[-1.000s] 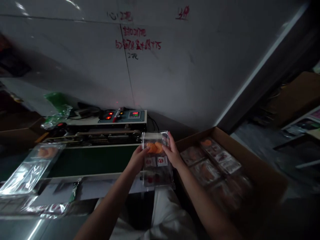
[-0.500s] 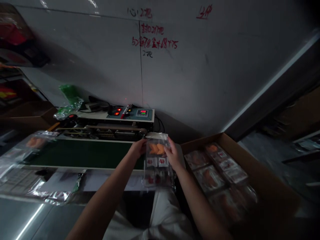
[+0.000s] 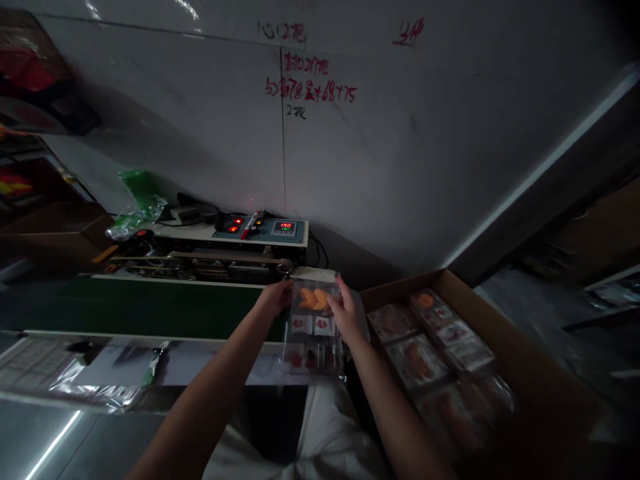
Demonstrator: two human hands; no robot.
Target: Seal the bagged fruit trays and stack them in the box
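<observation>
Both my hands hold a clear plastic pack point(image 3: 314, 337) upright at the near right end of the sealing machine. Inside it are orange curved pieces on top, two white sachets with red print in the middle, and dark red items below. My left hand point(image 3: 277, 299) pinches the pack's upper left edge. My right hand point(image 3: 346, 312) grips its upper right side, the thumb pressed over the front. Behind the pack's top stands the band sealing machine point(image 3: 235, 267), its display lit. The green conveyor belt point(image 3: 165, 308) runs to the left of the pack.
An open cardboard box point(image 3: 530, 347) on the right contains several similar packs point(image 3: 417, 357). Keys point(image 3: 154, 363) lie on the shelf below the belt. A red marker point(image 3: 250, 225) rests on the control panel. Another cardboard box point(image 3: 55, 233) stands at left, before a wall point(image 3: 380, 167).
The pack at the belt's left end has gone out of sight. My hands and the held pack stay nearly in place; the pack's lower end has swung slightly left.
</observation>
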